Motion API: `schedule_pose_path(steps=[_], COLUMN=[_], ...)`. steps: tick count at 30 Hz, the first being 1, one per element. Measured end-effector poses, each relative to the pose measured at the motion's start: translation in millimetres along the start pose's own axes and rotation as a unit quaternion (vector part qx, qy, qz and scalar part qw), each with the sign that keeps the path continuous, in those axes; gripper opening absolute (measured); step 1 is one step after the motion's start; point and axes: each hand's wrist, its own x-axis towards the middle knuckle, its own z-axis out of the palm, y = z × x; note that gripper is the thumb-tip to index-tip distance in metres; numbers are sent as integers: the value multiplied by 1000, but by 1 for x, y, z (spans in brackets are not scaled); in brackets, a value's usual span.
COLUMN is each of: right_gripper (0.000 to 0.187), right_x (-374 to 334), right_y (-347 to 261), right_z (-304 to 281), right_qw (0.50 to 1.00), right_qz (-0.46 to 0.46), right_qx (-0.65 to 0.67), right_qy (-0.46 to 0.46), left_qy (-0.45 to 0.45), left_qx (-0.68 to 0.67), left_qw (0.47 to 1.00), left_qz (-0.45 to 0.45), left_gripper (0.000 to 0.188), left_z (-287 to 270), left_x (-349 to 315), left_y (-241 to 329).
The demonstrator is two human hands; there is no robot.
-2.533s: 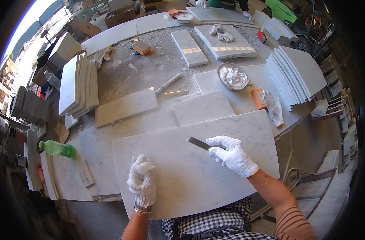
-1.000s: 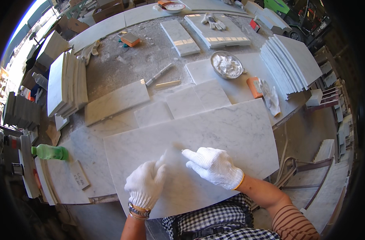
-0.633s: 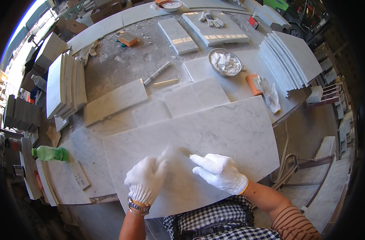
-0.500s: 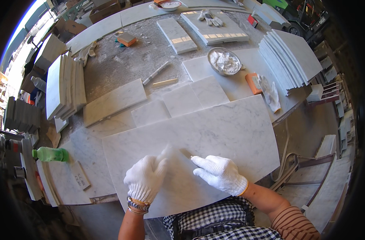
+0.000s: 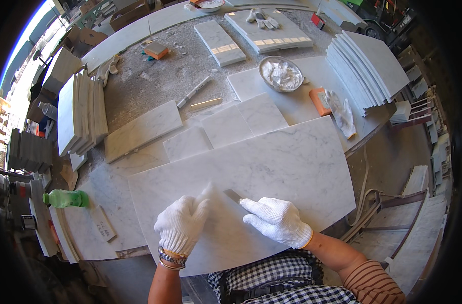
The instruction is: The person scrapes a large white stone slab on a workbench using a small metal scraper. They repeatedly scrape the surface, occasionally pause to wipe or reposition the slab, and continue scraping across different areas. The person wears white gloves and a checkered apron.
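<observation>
A large white marble slab (image 5: 271,157) with grey veins lies in front of me. Over its near half are my two hands, both in white knitted gloves. My right hand (image 5: 277,219) is closed round a small putty knife (image 5: 234,195), its flat grey blade pointing left toward the other hand. My left hand (image 5: 183,225) pinches a whitish, blurred piece (image 5: 208,191) between thumb and fingers; I cannot make out what it is. A narrow gap separates the blade from that piece. The knife's handle is hidden inside the right glove.
Smaller marble pieces (image 5: 226,124) adjoin the slab's far edge. Beyond them stands a bowl of white paste (image 5: 280,75), near an orange block (image 5: 319,101) and a loose glove (image 5: 342,116). Stacked tiles stand left (image 5: 81,114) and right (image 5: 365,68). A green bottle (image 5: 66,198) lies at left.
More of the putty knife's blade shows now beside the right fingers. Both hands stay in nearly the same place, while the whole view has shifted slightly.
</observation>
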Motion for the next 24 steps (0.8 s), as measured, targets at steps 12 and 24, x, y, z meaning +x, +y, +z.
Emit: schedule_pose_path(steps=[12, 24], right_gripper=[41, 39], right_x=[2, 2], right_y=[-1, -1], right_z=[-3, -2], right_qw=[1000, 1000], right_qz=[-11, -3], right_qx=[-15, -9], right_qy=[-8, -5], left_qy=[-11, -5], left_qx=[-13, -62], left_qw=[1000, 997], left_qz=[-9, -44], left_gripper=[39, 34], left_z=[0, -1], left_x=[0, -1], left_y=[0, 0])
